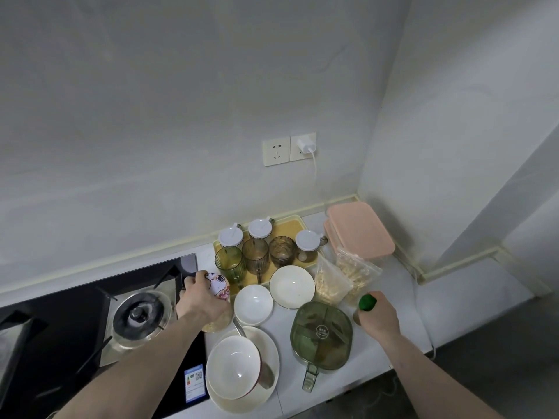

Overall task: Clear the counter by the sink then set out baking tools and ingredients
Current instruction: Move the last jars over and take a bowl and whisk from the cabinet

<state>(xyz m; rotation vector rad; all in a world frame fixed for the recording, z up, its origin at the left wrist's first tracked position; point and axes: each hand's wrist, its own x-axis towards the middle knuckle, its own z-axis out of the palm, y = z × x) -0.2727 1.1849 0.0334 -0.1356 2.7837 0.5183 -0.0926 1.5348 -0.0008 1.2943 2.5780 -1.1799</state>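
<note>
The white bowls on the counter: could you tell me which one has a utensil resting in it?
The nearest bowl, sitting on the white plate at the counter's front edge; a metal utensil lies across its rim. The other two white bowls hold nothing.

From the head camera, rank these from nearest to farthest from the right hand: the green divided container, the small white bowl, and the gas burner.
Measured from the right hand, which grips a green-capped bottle:
1. Green divided container, just to its left.
2. Small white bowl, mid-counter, beyond the container.
3. Gas burner, far left on the stove.
</note>
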